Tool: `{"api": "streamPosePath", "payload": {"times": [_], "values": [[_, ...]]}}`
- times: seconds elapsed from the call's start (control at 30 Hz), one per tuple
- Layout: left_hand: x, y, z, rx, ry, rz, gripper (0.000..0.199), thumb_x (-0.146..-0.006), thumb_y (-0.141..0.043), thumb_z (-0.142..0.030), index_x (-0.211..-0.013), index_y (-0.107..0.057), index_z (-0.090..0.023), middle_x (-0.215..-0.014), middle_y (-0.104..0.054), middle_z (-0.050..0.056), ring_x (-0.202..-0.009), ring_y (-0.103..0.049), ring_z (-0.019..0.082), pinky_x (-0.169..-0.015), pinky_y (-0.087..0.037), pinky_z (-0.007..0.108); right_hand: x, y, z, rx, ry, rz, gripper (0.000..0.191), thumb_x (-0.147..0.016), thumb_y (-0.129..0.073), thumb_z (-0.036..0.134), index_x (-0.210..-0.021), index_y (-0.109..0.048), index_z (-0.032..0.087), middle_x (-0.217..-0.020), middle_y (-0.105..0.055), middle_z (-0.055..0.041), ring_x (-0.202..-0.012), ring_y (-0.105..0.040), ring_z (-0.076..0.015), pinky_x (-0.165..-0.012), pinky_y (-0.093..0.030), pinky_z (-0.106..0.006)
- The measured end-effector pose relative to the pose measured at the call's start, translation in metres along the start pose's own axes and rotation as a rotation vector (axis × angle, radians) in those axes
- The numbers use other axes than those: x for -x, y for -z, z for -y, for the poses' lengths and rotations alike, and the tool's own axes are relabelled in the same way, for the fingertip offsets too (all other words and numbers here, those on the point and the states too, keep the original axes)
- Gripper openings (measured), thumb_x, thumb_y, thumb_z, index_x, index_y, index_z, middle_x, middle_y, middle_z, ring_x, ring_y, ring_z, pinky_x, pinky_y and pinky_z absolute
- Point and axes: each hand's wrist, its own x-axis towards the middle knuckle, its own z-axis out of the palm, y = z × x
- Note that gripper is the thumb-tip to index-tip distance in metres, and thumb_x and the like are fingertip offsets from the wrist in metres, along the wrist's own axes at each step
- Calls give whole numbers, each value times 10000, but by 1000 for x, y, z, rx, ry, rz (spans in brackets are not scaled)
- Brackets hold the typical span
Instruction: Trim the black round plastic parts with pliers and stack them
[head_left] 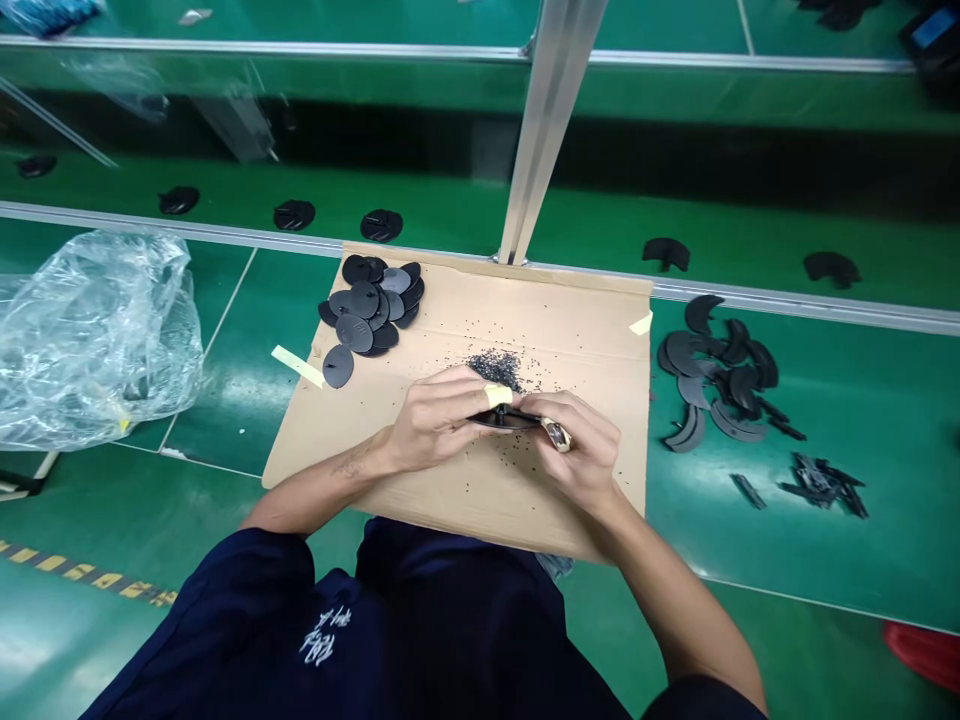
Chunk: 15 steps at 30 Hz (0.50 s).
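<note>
Gripping a flat black disc (504, 420) edge-on between them, both hands are meeting at the centre of a cardboard sheet (585, 330) that is lying on the green tabletop (862, 540). The left hand (439, 418) is closing around the disc's left side, a yellow-taped fingertip (498, 395) pressing on top of it. The right hand (581, 450) is closing on the disc's other end and also clasping a small tool (556, 434), whose make I cannot tell. Just at 12 o'clock from the hands, a scatter of fine black shavings (496, 368) is lying on the cardboard. At 10 o'clock, a pile of round black discs (369, 305) is sitting on the sheet's far left corner. At 3 o'clock, off the cardboard, a heap of crescent-shaped black offcuts (721, 380) is lying on the tabletop, with thin black strips (817, 480) near it at 4 o'clock. At 9 o'clock, well apart, a crumpled clear plastic bag (94, 335) is resting. At 12 o'clock, beyond an upright metal post (544, 130), single black pieces (294, 214) are sitting spaced along a green belt.
</note>
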Motion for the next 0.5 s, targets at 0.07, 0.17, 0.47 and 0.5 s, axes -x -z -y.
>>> {"api": "streamPosePath", "payload": {"times": [0.07,0.17,0.47,0.5], "values": [[0,1,-1,-3,0,-9,303,-909,-744,-184,-1208,-696,-177,-953,-790,58,-831,-713,134,-746,-583,294,1,1,0,-12,-1,17,290,-876,-610,3,-1068,-665,213,-999,-757,-72,-922,-745,-185,-771,-640,-330],[1,2,-3,-7,14,4,322,-898,-762,-200,-1213,-698,-189,-907,-787,44,-801,-713,134,-718,-583,286,2,3,0,-25,-5,41,289,-871,-620,10,-1079,-670,203,-1015,-759,-81,-932,-747,-189,-785,-644,-335],[4,1,-3,10,36,15,365,-905,-725,-133,-1263,-681,-192,-923,-789,50,-833,-713,151,-752,-589,314,4,3,3,-29,-47,62,313,-862,-582,-2,-1067,-692,208,-992,-767,-67,-916,-747,-186,-782,-642,-335],[4,1,-4,9,34,20,367,-914,-716,-139,-1274,-676,-193,-934,-789,55,-841,-714,155,-756,-591,321,4,3,4,-31,-52,63,311,-864,-584,0,-1065,-690,211,-992,-766,-67,-916,-746,-187,-780,-642,-336]]}}
